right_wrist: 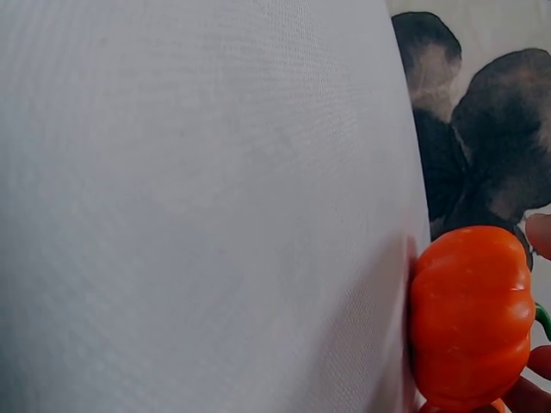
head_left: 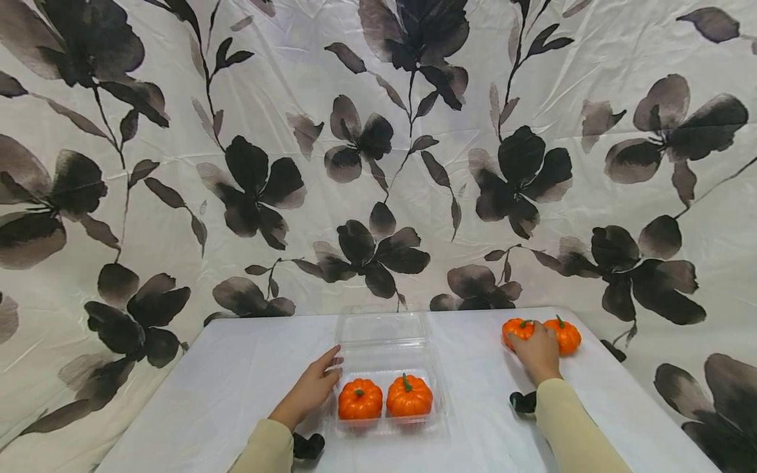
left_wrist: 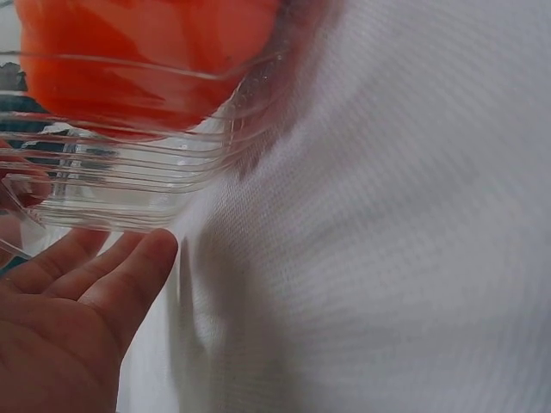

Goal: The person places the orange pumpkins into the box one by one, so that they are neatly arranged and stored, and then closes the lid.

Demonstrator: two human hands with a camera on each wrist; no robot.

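A clear plastic clamshell container (head_left: 408, 430) lies with its lid (head_left: 383, 330) folded back. Inside it sit two small orange pumpkins, the left one (head_left: 360, 399) and the right one (head_left: 409, 395), side by side. My left hand (head_left: 307, 393) is at the container's left side, its fingers extended against the ridged plastic wall (left_wrist: 129, 172). At the table's far right stand two more pumpkins. My right hand (head_left: 538, 355) reaches over the left of these, a ribbed pumpkin (right_wrist: 472, 318) with a green stem; thumb and fingers are spread about it. Beside that hand is the other pumpkin (head_left: 564, 336).
A white cloth covers the table (head_left: 248, 368). Behind it hangs a pale curtain (head_left: 437, 276) with dark flowers, close to the table's far edge. Black wrist devices (head_left: 309, 447) are on both forearms.
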